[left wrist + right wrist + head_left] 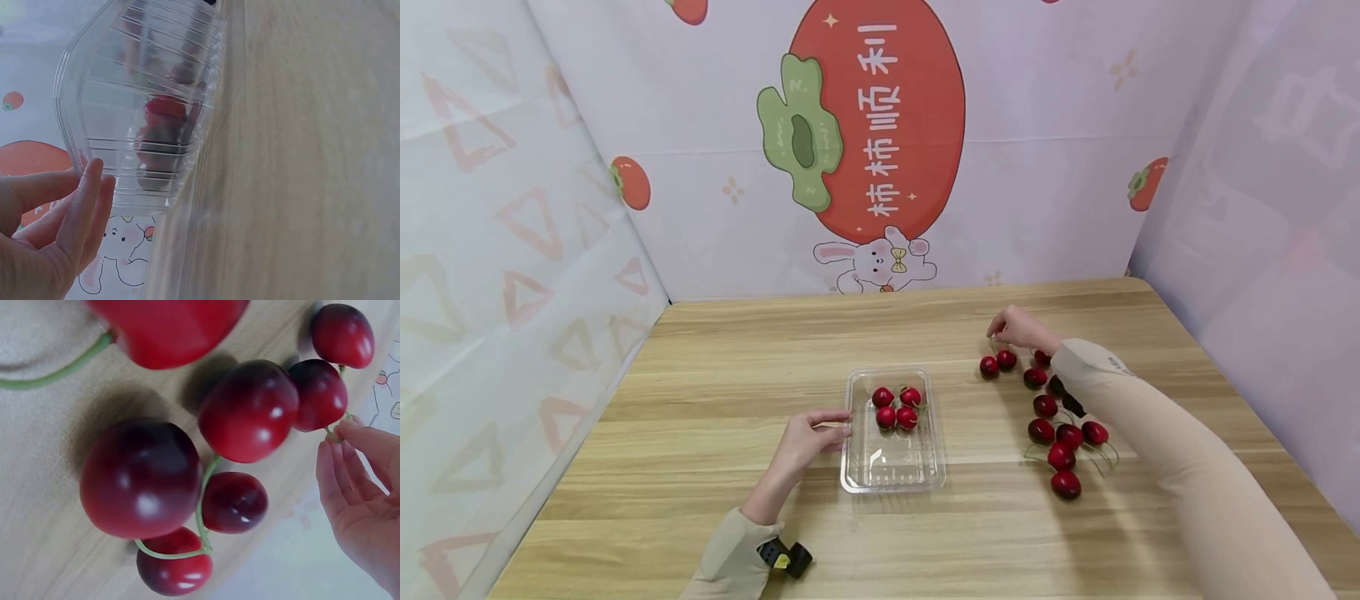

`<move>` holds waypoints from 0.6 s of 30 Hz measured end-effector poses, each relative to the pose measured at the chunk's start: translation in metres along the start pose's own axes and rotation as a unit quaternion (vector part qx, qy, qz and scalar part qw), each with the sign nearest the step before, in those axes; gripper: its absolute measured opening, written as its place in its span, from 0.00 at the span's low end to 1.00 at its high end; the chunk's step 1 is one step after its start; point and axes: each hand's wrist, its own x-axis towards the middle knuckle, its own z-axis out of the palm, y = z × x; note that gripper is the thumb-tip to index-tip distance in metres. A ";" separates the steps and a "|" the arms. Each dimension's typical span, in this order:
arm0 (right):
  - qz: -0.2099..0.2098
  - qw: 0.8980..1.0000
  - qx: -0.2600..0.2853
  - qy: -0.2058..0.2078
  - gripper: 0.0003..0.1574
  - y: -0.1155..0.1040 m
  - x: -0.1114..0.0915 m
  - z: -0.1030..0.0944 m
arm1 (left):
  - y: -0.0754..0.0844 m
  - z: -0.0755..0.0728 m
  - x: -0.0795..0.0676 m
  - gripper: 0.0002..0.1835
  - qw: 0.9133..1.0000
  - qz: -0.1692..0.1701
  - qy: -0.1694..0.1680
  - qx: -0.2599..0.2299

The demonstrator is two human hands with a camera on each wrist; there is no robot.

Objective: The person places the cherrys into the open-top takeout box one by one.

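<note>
My left hand (807,439) is at the left side of a clear plastic container (895,479), pinching its rim between thumb and fingers (84,200). Several dark red cherries (886,417) sit in the container's far half. Beyond the loose cherries, my right hand (1018,327) pinches the green stems (336,432) of two cherries (1006,360). That pair hangs close to the tabletop; whether it touches the wood I cannot tell. In the right wrist view, thumb and fingertips meet at the stems, below the cherry (319,395).
More loose cherries (1061,456) with green stems lie in a scattered row on the wooden table (737,375), under and beside the right forearm. A patterned cloth (1045,167) stands behind the table. A black wrist camera (786,557) is strapped to the left wrist.
</note>
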 end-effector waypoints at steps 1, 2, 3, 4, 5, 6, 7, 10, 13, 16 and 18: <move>0.001 1.000 0.000 -0.004 0.09 -0.004 -0.001 -0.001 | 0.000 0.000 0.000 0.16 1.000 0.000 0.001 0.001; 0.022 1.000 -0.016 -0.012 0.10 -0.024 -0.007 -0.005 | 0.000 0.000 0.000 0.16 1.000 0.000 0.001 0.001; 0.023 0.999 -0.017 -0.016 0.10 -0.030 -0.009 -0.007 | 0.000 0.000 0.000 0.16 1.000 0.000 0.001 0.001; 0.020 1.000 -0.017 -0.016 0.10 -0.036 -0.011 -0.008 | 0.000 0.000 0.000 0.16 1.000 0.000 0.001 0.001; 0.023 0.999 -0.019 -0.018 0.10 -0.041 -0.013 -0.009 | 0.000 0.000 0.000 0.16 1.000 0.000 0.001 0.002; 0.027 0.999 -0.023 -0.021 0.10 -0.046 -0.015 -0.010 | 0.000 0.000 0.000 0.16 1.000 0.000 0.001 0.002; 0.027 0.999 -0.024 -0.022 0.10 -0.048 -0.016 -0.011 | 0.000 0.000 0.000 0.16 1.000 0.000 0.001 0.002; 0.035 0.999 -0.022 -0.021 0.10 -0.057 -0.019 -0.013 | 0.000 0.000 0.000 0.16 1.000 0.000 0.002 0.000; 0.036 0.999 -0.014 -0.022 0.10 -0.057 -0.019 -0.015 | -0.001 0.000 0.001 0.16 1.000 0.001 0.004 -0.001; 0.037 0.999 -0.002 -0.025 0.10 -0.058 -0.020 -0.017 | -0.001 0.000 0.001 0.16 1.000 0.001 0.004 0.000; 0.037 0.999 0.002 -0.029 0.10 -0.061 -0.021 -0.019 | -0.001 0.000 0.002 0.16 1.000 0.002 0.003 0.001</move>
